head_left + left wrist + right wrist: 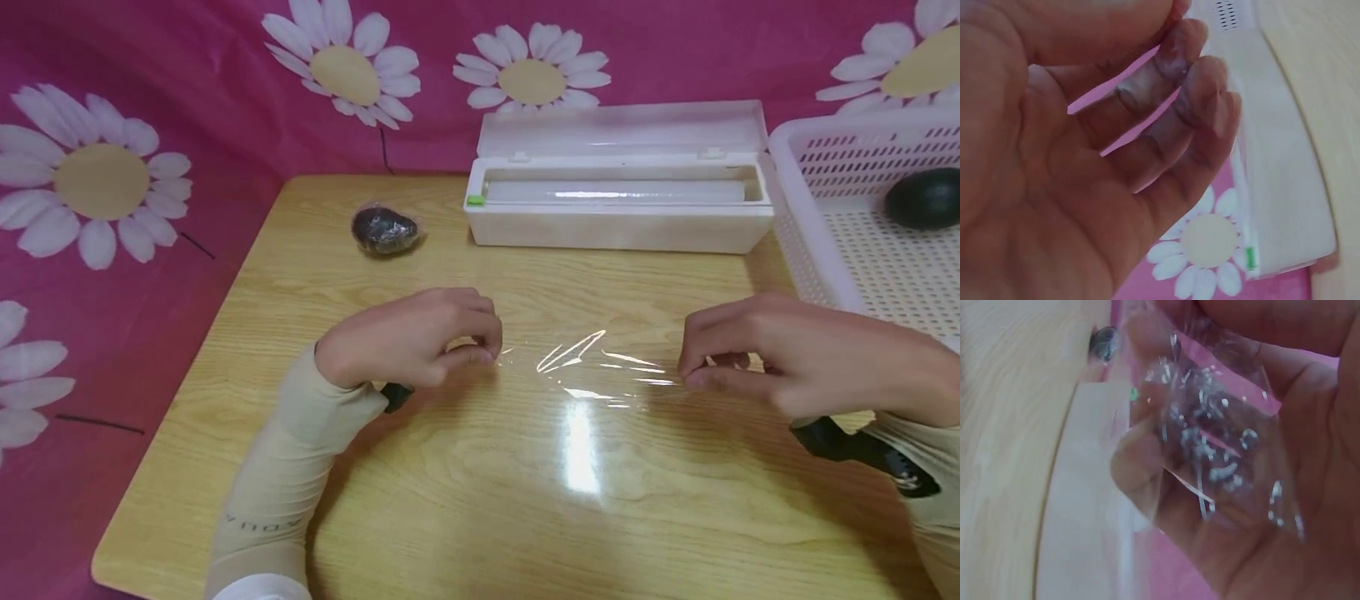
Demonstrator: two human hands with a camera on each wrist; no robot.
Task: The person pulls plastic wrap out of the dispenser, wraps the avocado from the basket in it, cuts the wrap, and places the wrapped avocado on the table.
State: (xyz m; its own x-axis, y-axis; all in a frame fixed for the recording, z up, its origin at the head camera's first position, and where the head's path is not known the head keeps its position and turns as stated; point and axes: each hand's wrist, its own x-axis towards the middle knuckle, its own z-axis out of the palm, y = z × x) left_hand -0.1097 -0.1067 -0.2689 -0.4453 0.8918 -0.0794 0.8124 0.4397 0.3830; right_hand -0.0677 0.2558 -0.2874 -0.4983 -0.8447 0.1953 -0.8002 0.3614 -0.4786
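A sheet of clear plastic wrap (577, 364) stretches between the two hands over the table, its creases catching the light. My left hand (420, 337) pinches one end between thumb and fingers. At the other end my right hand (795, 358) pinches the film; in the right wrist view a crinkled flap of the wrap (1210, 437) hangs across the palm. Behind the hands stands a white wrap dispenser box (615, 229), lid raised, with a roll of film (615, 191) inside. A dark, pear-shaped item in plastic wrap (384, 230) lies behind the left hand.
At the right stands a white perforated basket (825, 258) with a dark green, smooth oval item (926, 200) in it. The wooden table (465, 517) extends toward me. A pink cloth with daisies (435, 50) hangs behind and to the left.
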